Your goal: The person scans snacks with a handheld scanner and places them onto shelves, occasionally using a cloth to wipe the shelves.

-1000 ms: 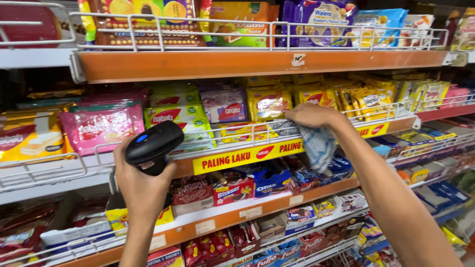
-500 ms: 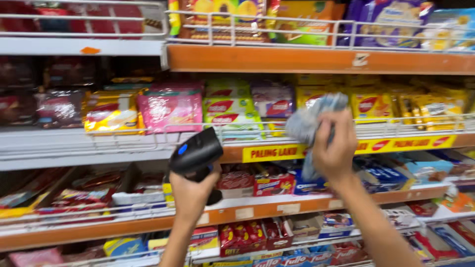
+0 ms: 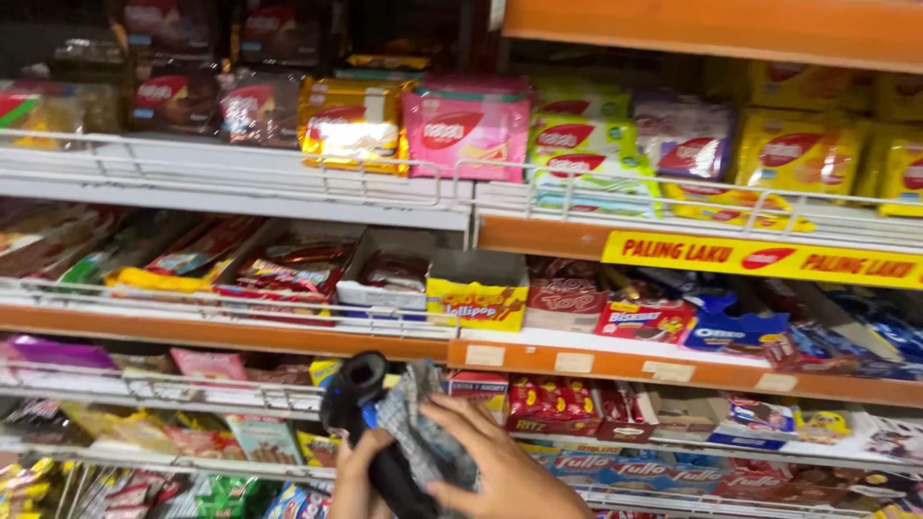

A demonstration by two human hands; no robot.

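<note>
Black handheld scanner (image 3: 370, 423) sits low in the frame, upright and slightly tilted, its head near the third shelf rail. Left hand (image 3: 354, 481) is clenched around the scanner's grip from below; only part of that hand shows at the bottom edge. Right hand (image 3: 490, 466) grasps a crumpled grey-blue cloth (image 3: 423, 432) and presses it against the scanner's body, cloth touching the casing on its right side. Judgement: wiping of the scanner appears to be under way, with the cloth covering the mid-body; the head of the scanner is bare and looks not yet covered by the cloth. Cannot tell how clean the casing is, as the picture is blurred. Behind both hands stand orange shelves (image 3: 673, 370) packed with snack packets: a pink packet (image 3: 466, 135) on the upper tier, a yellow display box (image 3: 478, 298) on the middle tier, red packets (image 3: 558, 399) just beside the hands. A yellow banner strip (image 3: 760, 258) runs along the right shelf edge. No packet is touched.
</note>
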